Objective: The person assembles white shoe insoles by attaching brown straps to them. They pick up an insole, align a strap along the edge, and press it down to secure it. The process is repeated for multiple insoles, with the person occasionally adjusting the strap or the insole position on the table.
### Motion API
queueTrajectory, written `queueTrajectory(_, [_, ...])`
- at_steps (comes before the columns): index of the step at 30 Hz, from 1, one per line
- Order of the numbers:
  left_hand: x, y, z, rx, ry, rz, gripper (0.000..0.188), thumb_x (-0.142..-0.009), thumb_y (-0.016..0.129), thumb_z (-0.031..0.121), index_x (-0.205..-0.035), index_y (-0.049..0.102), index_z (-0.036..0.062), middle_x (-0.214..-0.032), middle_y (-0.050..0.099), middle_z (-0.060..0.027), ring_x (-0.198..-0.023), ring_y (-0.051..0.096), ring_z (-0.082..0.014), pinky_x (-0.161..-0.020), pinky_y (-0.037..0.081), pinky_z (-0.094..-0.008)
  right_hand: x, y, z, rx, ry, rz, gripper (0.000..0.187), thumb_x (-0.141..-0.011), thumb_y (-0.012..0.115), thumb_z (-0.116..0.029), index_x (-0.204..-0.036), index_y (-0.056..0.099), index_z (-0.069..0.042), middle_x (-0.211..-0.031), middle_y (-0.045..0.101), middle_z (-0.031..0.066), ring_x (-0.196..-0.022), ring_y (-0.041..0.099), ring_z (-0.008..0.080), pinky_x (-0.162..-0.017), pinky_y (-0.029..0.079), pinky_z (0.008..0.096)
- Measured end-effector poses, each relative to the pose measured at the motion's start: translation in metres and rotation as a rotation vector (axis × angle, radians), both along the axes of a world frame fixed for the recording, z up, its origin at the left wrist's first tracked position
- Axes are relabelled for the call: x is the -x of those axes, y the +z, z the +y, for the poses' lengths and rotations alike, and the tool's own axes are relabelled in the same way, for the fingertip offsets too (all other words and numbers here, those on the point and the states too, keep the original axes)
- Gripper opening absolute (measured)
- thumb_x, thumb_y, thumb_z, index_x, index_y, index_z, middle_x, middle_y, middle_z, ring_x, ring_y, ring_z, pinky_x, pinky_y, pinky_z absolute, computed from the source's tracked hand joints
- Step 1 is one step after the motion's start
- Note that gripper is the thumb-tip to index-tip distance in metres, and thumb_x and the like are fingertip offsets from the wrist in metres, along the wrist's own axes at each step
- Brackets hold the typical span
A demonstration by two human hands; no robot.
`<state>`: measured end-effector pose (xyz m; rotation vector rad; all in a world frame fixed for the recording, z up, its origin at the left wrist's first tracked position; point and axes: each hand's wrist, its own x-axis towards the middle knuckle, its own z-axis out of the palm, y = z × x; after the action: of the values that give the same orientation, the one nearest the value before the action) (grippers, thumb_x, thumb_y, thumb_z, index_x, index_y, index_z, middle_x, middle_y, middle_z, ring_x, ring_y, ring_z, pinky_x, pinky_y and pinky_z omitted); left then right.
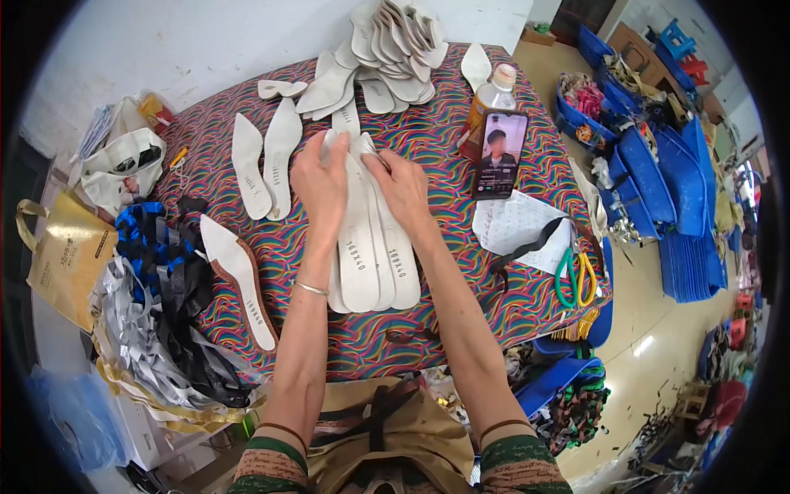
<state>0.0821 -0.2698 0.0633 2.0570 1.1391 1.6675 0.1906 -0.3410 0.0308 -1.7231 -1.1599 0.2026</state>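
Observation:
Several pale shoe insoles (359, 262) lie fanned side by side on the patterned tablecloth (428, 346), heel ends toward me, with dark print near the heels. My left hand (321, 179) grips their far tips on the left, its fingers curled round the edge. On the right of the same tips, my right hand (400, 185) is closed with thumb and fingers pressed on the insoles. Both palms hide part of the forefoot ends. Two loose insoles (281, 156) lie to the left of my left hand. Nearer me is a single brown-edged insole (239, 267).
A heap of insoles (395, 49) fills the table's far side. At right stand a drink bottle (494, 89) and a phone (500, 156), above paper sheets (518, 230) and green-and-yellow-handled scissors (576, 280). Ribbon bundles (148, 321) hang at the left edge; blue baskets (658, 181) stand on the floor.

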Motion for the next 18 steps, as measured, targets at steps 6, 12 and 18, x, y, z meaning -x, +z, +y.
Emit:
queueTrajectory(6, [-0.002, 0.008, -0.006, 0.406, -0.222, -0.379, 0.041, -0.094, 0.063, 0.029, -0.065, 0.057, 0.0009, -0.057, 0.039, 0.0064, -0.056, 0.03, -0.0041, -0.05, 0.022, -0.0269, -0.003, 0.002, 0.001, 0.032, 0.024, 0.094, 0.041, -0.088, 0.064, -0.04, -0.079, 0.061, -0.001, -0.068, 0.061, 0.0204, -0.07, 0.06, 0.0408, -0.062, 0.044, 0.0461])
queueTrajectory(12, [0.008, 0.005, -0.003, 0.504, -0.386, -0.65, 0.034, -0.092, 0.068, 0.028, -0.066, 0.059, 0.0066, -0.062, 0.042, 0.01, -0.06, 0.031, -0.0022, -0.053, 0.022, -0.0226, -0.001, 0.011, 0.0, 0.026, 0.072, 0.151, 0.043, -0.088, 0.064, -0.041, -0.077, 0.059, 0.0, -0.066, 0.058, 0.0211, -0.066, 0.057, 0.0402, -0.061, 0.042, 0.0454])
queueTrajectory(18, [0.017, 0.01, -0.011, 0.44, -0.403, -0.65, 0.032, -0.092, 0.068, 0.027, -0.068, 0.063, 0.0056, -0.063, 0.047, 0.0085, -0.061, 0.034, -0.002, -0.057, 0.026, -0.0213, 0.001, 0.014, 0.002, 0.03, 0.096, 0.179, 0.043, -0.088, 0.064, -0.042, -0.079, 0.061, 0.0, -0.065, 0.057, 0.0193, -0.063, 0.055, 0.0343, -0.06, 0.041, 0.0427])
